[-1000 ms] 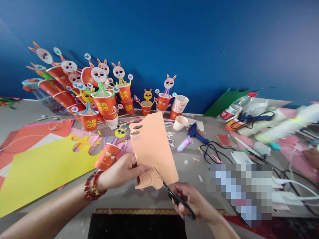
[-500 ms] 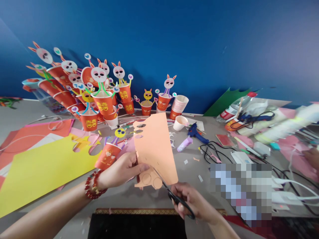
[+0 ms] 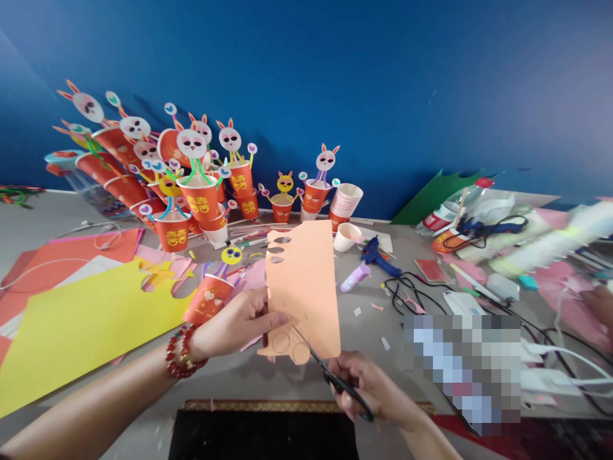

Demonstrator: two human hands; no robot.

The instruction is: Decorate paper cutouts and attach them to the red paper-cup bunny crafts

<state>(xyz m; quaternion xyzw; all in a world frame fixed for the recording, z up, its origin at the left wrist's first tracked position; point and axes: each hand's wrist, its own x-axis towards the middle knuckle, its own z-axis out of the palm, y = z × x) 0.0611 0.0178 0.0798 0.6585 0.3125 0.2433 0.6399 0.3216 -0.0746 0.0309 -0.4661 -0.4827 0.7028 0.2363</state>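
My left hand (image 3: 244, 324) pinches the left edge of an orange sheet of paper (image 3: 304, 275), thumb on top. Holes are cut along that sheet's upper left edge, and circles are drawn near its lower end. In my right hand (image 3: 361, 383) are black-handled scissors (image 3: 342, 385), their blades lying at the paper just above the drawn circles. Behind my left hand leans a red paper cup (image 3: 209, 299) with a yellow paper face (image 3: 232, 255) on it.
Red cups with rabbit faces (image 3: 198, 198) crowd the back left. Yellow paper (image 3: 96, 332) covers the left side. To the right lie a blue glue gun (image 3: 379, 257), a glue stick (image 3: 355, 278), black cables (image 3: 397, 291) and a bottle (image 3: 454, 204). Another person's hand (image 3: 598, 300) shows at the far right.
The orange sheet's far end has swung slightly to the right. My left hand has shifted a little to the right with it, while my right hand and the scissors stay nearly in place.
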